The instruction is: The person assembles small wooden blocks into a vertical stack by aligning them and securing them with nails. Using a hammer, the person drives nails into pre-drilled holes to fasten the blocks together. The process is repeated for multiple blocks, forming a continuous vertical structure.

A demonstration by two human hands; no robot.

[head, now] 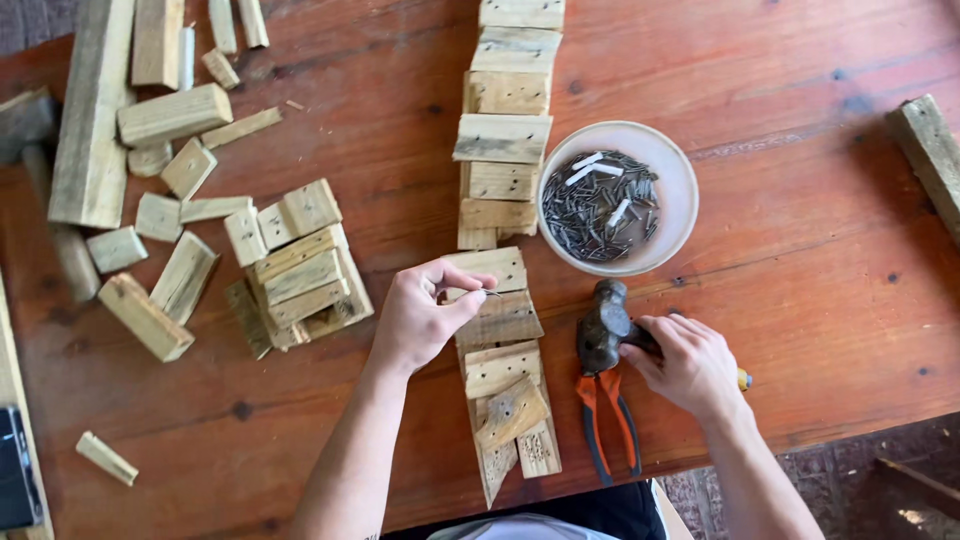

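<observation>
Spanning the whole view: reddish-brown wooden table (800, 260), scuffed, dotted with dark knots.

Running down the middle from the far edge toward the near edge: row of short pale wood slats (503, 150), laid crosswise and overlapping, nailed along a tapered backing strip ending in a point near the table's front edge.

Lying at far left: long weathered plank (90, 120), lengthwise; beside it, scattered offcut blocks (175, 115) of mixed lengths, plus a small assembled cluster of slats (300, 275).

Resting at upper right edge: end of another rough beam (930, 150).

Standing just right of the slat row: round white bowl (680, 180), shallow, filled with dark small nails (600, 215) and a few pale ones; no label visible.

Gripping at right: right hand (690, 368), fingers curled tight around the handle of a dark-headed hammer (603, 325), head resting on the table beside the slats; yellow handle tip showing past the hand.

Lying under the hammer: pliers with orange grips (610, 420), handles pointing toward the near edge.

Hovering over the slats at centre: left hand (415, 320), thumb and forefinger pressed together, pinching a single thin nail (490, 293) held above a slat; remaining fingers loosely curled.

Sitting apart at lower left: one small loose block (105, 458).
</observation>
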